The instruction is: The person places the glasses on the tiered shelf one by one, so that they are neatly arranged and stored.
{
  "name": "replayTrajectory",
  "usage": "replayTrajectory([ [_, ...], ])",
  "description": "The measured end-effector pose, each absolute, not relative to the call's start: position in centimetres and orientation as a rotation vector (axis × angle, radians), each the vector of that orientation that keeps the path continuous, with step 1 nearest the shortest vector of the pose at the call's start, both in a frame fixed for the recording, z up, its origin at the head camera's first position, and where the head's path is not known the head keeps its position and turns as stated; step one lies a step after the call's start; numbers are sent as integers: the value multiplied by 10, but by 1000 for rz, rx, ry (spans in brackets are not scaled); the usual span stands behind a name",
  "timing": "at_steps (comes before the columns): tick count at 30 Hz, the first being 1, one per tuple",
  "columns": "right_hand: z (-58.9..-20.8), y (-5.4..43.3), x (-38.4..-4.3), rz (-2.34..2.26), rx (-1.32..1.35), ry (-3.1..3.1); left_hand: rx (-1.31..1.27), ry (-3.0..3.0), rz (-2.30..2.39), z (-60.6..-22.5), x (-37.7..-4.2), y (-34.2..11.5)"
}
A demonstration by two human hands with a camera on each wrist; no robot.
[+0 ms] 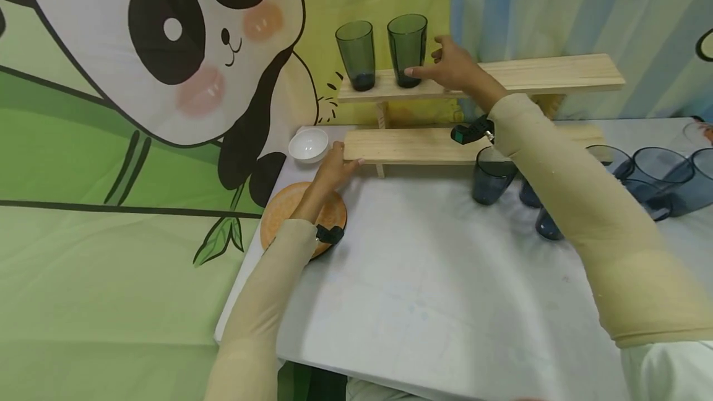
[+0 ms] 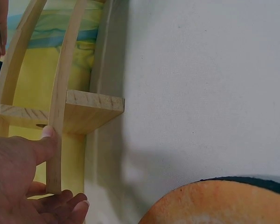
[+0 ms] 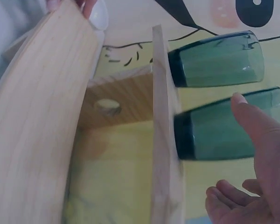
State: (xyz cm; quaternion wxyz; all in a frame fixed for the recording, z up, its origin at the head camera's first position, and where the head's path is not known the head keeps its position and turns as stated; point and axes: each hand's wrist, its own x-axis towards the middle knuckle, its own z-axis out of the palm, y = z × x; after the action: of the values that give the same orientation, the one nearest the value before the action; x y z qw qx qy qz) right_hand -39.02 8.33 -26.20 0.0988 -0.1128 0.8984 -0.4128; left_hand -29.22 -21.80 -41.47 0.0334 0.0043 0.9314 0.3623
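On the top board of a two-tier wooden shelf (image 1: 546, 73) stand two green glasses, a left one (image 1: 356, 54) and a right one (image 1: 405, 48), both upright. My right hand (image 1: 453, 68) is beside the right glass, thumb and fingers spread apart. In the right wrist view its thumb (image 3: 245, 114) overlaps that glass (image 3: 214, 130); whether they touch I cannot tell. With my left hand (image 1: 333, 171) I grip the left end of the lower board (image 1: 412, 146). The left wrist view has the thumb (image 2: 47, 133) on one side of the board and fingers on the other.
Several blue glasses (image 1: 660, 166) stand at the right of the white-covered table (image 1: 423, 302), with one blue glass (image 1: 492, 178) before the lower board. A white bowl (image 1: 308, 145) and a round orange plate (image 1: 284, 206) are at the left. A panda-print cloth (image 1: 111, 159) hangs behind.
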Motion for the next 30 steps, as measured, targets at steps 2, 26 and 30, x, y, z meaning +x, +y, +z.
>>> replayTrajectory([
  [2,-258,95,-388,-1160,-395,2677,9,2855,1122,-415,-292,-219],
  [26,-305,247,-225,-1258,-480,3095,26,2827,1171,-419,-296,-222],
  [30,-326,267,-200,-1327,-234,3273,41,2828,1179,-418,-297,-223],
])
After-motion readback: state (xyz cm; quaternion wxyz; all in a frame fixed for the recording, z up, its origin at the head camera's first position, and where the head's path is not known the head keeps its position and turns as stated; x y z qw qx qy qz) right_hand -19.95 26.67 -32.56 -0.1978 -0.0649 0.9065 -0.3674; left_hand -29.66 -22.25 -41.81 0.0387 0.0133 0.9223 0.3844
